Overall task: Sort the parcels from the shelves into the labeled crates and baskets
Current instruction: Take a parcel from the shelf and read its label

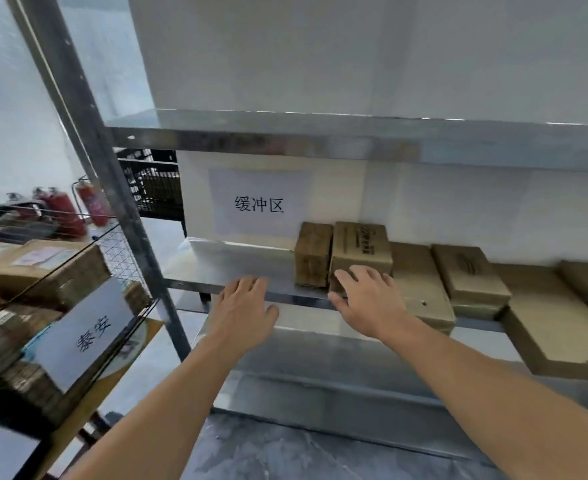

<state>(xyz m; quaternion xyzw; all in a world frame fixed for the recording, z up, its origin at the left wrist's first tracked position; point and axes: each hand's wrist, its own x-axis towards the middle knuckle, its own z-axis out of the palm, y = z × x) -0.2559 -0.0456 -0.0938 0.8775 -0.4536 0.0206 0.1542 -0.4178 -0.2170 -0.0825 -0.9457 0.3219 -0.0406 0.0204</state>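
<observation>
A parcel [360,247] is found on the shelf [237,266], lower right of the sign [258,204], long axis running front to back. The right hand [365,301] is laid spread upon its near end. The left hand [247,303], likewise spread, is held below the sign, apart.

Paper sheet [258,202] on white panel [334,188] behind mid shelf [216,268]: "缓冲区". Grey card [88,332] on front of wire basket [117,252], left side: "泰安". Dark print on upright parcel [361,244] & pink label [39,256] on carton [63,275] in basket: too blurred to read
</observation>
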